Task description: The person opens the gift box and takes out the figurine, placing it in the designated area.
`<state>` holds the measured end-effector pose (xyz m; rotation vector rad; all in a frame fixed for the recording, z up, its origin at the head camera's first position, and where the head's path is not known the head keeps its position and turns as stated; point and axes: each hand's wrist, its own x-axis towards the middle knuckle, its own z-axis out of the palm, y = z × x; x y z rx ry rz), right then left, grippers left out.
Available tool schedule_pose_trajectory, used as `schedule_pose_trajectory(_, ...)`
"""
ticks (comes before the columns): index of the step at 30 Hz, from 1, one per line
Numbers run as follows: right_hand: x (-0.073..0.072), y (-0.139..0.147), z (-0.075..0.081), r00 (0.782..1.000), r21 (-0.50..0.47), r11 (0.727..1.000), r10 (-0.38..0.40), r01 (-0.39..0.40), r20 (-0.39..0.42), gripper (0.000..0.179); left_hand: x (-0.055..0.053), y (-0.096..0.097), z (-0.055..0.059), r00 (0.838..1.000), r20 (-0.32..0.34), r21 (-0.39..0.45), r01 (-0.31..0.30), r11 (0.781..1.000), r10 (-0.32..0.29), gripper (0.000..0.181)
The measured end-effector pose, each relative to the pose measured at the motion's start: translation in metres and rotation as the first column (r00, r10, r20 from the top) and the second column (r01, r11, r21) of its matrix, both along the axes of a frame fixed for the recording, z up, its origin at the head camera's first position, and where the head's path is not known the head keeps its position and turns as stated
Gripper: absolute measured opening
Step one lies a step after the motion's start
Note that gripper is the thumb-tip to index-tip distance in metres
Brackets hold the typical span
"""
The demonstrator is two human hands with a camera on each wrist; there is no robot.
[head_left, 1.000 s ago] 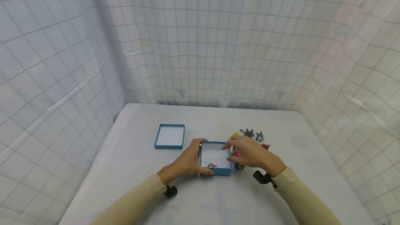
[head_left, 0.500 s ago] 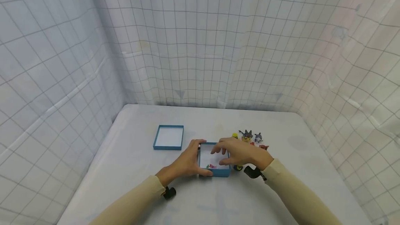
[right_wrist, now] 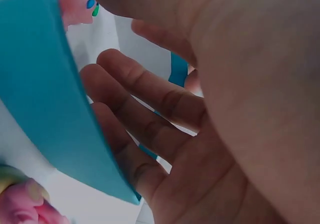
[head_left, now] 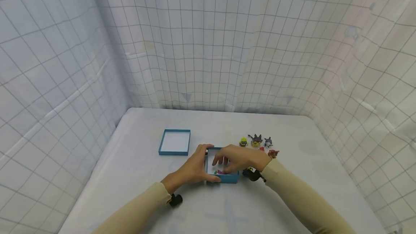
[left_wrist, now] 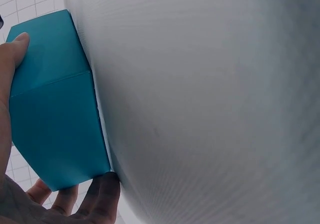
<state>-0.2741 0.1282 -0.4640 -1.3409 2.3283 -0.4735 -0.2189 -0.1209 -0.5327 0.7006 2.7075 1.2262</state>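
Note:
A blue box [head_left: 229,179] with a white inside stands on the white table. My left hand [head_left: 193,167] grips its left side, thumb on the near wall and fingers round the far one; in the left wrist view the thumb and fingers span the blue walls. A small pink figurine [head_left: 218,172] lies inside, by the near wall. Over the box my right hand [head_left: 238,159] reaches in with loosely bent fingers. In the right wrist view its thumb is close to the pink figurine [right_wrist: 75,8]; whether they touch is hidden.
A shallow blue-rimmed lid [head_left: 174,153] lies left of the box. To the right stand several toy figures, among them a yellow one [head_left: 243,142], a dark eared one [head_left: 256,140], a grey one [head_left: 268,142] and a reddish-brown one [head_left: 273,153]. Gridded white curtains surround the table.
My right hand has moved left and down into the box, from its right edge toward the pink figurine. The left hand keeps its hold on the box.

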Motion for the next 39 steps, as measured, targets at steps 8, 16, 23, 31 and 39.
schedule_pose_trajectory(8, 0.000, -0.012, 0.000, 0.999, 0.061, 0.998, -0.011, 0.008, 0.047, 0.028, 0.002, 0.001, 0.006, 1.000, 0.028, 0.008, -0.004, 1.000, 0.004, 0.124)
schedule_pose_trajectory(16, 0.000, -0.017, -0.002, 0.999, 0.094, 0.995, -0.025, 0.021, 0.035, 0.024, 0.002, 0.002, 0.006, 0.999, 0.049, -0.016, -0.020, 1.000, 0.021, 0.124)
schedule_pose_trajectory(23, -0.006, -0.014, -0.006, 0.999, 0.059, 0.997, -0.051, 0.051, 0.003, 0.019, 0.001, 0.002, 0.006, 0.998, 0.063, -0.006, -0.016, 1.000, 0.017, 0.125)
schedule_pose_trajectory(31, -0.009, -0.013, -0.004, 0.999, 0.044, 0.998, -0.046, 0.045, 0.019, 0.020, 0.000, 0.002, 0.004, 0.999, 0.040, -0.009, -0.014, 1.000, 0.015, 0.125)
schedule_pose_trajectory(39, -0.011, -0.013, -0.004, 0.996, 0.039, 0.998, -0.051, 0.048, 0.069, 0.019, 0.000, 0.002, 0.005, 0.999, 0.044, -0.001, -0.005, 1.000, 0.005, 0.127)
